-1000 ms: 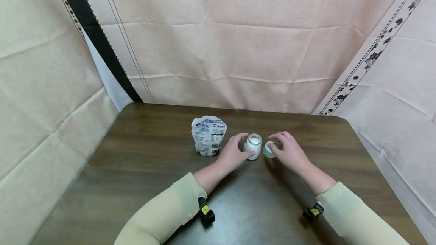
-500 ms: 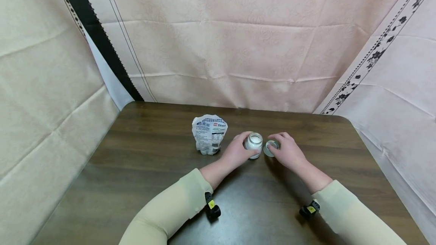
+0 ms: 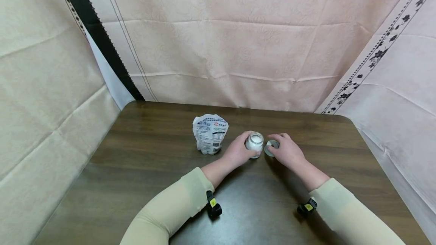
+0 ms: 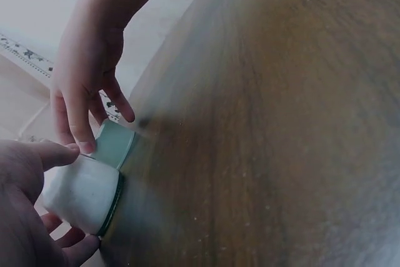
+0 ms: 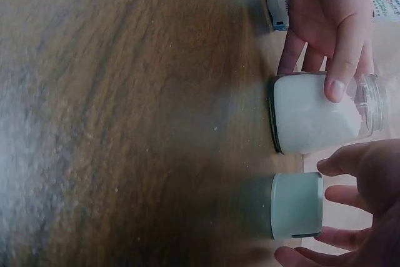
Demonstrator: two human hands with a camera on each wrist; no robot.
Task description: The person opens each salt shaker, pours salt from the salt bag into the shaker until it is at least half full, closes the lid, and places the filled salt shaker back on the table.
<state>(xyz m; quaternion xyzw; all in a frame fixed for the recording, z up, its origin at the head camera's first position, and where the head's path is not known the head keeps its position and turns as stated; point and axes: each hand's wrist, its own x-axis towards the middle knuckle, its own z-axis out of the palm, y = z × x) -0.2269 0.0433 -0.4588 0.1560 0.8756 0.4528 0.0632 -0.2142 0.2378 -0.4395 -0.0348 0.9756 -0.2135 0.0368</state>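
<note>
My left hand (image 3: 237, 149) holds a small glass jar (image 5: 312, 114) by its side, the thumb on one face and fingers behind. White granular-looking stuff fills most of it; its threaded mouth is uncovered and it stands upright on the wooden table (image 3: 143, 184). Just right of the jar, slightly apart, is a short pale green cylinder (image 5: 297, 206); whether cap or cup I cannot tell. The right hand (image 3: 287, 152) has its thumb and fingers curved around the cylinder's upper part. In the right wrist view the thumb tip is at its top edge, beside the jar.
A crumpled white printed bag (image 3: 210, 134) stands left of the jar, behind the left wrist. A pale cloth (image 3: 218, 56) hangs past the table's far edge, with more cloth at both sides. Each wrist wears a small black camera.
My left thumb and fingers have drawn in on the jar, which they framed more loosely a second ago. The right wrist has shifted slightly leftward; that hand stays at the green cylinder.
</note>
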